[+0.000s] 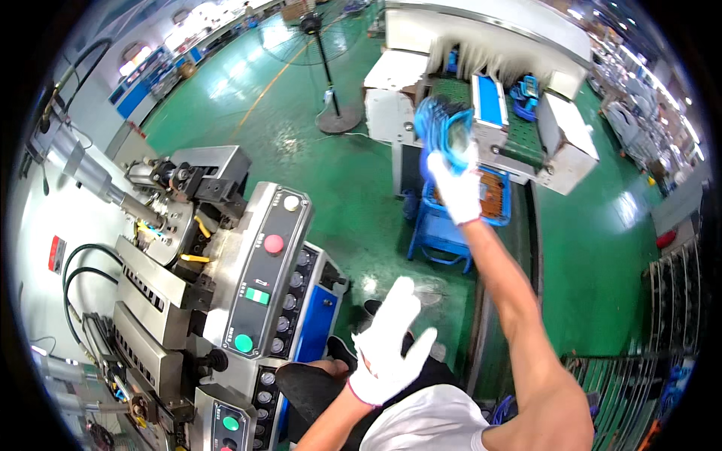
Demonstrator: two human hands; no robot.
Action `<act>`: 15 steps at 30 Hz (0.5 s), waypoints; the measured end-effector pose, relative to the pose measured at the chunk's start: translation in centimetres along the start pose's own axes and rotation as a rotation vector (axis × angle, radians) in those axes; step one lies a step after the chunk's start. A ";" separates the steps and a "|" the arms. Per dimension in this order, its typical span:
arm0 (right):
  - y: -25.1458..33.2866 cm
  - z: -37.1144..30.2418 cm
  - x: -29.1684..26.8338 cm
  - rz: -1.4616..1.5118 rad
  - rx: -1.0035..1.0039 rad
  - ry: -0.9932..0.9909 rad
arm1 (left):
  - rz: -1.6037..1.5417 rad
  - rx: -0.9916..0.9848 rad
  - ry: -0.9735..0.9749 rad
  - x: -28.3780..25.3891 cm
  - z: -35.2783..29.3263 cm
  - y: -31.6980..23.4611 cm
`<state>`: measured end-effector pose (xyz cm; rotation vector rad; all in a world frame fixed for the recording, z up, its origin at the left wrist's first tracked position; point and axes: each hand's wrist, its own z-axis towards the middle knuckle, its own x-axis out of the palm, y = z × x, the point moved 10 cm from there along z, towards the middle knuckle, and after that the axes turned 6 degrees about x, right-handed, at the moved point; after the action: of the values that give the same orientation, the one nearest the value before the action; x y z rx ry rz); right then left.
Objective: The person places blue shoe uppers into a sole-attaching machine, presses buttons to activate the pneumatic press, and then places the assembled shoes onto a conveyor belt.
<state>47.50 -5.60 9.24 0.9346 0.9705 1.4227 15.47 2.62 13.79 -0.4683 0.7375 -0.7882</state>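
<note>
My right hand (456,180), in a white glove, reaches far forward with the arm stretched out. It grips a blue shoe upper (442,129), smeared by motion; whether there is more than one I cannot tell. The upper is above a blue cart with an orange-brown tray (492,197), in front of a conveyor (522,144). My left hand (391,342), also white-gloved, hovers above my lap with its fingers spread and nothing in it. Left of it stands a machine with a grey button panel (258,282).
More blue pieces (529,92) lie on the conveyor, before a strip curtain (481,59). A standing fan (338,119) is on the green floor ahead. Metal clamps and hoses (162,218) fill the machine's left part. A wire rack (624,383) is at my right.
</note>
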 end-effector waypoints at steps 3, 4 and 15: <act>-4.5 12.3 -1.7 -0.483 -0.021 -0.208 | 0.097 -0.357 0.042 -0.6 -7.3 5.1; -11.3 21.3 -7.3 -0.401 0.110 -0.085 | 0.101 -0.421 0.066 1.2 -9.2 6.3; -15.6 35.4 -4.0 -1.085 0.151 -0.054 | 0.140 -0.945 -0.034 1.0 -26.6 12.5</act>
<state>86.31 -7.07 6.82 0.3934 1.2678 0.4067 2.01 6.77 -12.03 -1.2563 1.0800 -0.2527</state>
